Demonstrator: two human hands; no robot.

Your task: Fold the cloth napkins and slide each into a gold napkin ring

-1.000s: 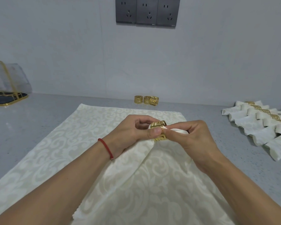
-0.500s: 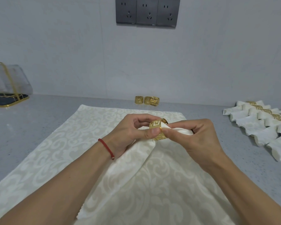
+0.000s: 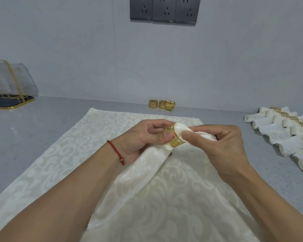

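My left fingers (image 3: 162, 137) curl around the ring (image 3: 175, 139), thumb pressed on its near face, holding it just above the cloth. My right hand (image 3: 222, 147) pinches the napkin (image 3: 148, 165) where it pokes out of the ring's far side, thumb and forefinger tight on the bunched tip, the other fingers curled round the fabric behind it. My left hand (image 3: 143, 138) wears a red cord (image 3: 116, 151) at the wrist.

The ring is gold, a short band cut through with a key-like fretwork pattern. The napkin is cream with a pale scroll pattern, rolled into a long soft tube; it runs from the ring down and towards me between my forearms, its lower end lying on a flat cloth (image 3: 59, 154) of the same pattern spread over the grey counter (image 3: 24, 130).

Three spare rings (image 3: 162, 104) stand in a row by the wall beyond the cloth. At the right, finished napkins (image 3: 285, 135) lie side by side, each banded in gold. A gold-framed stand (image 3: 9, 95) sits far left, and sockets (image 3: 164, 10) are on the wall.
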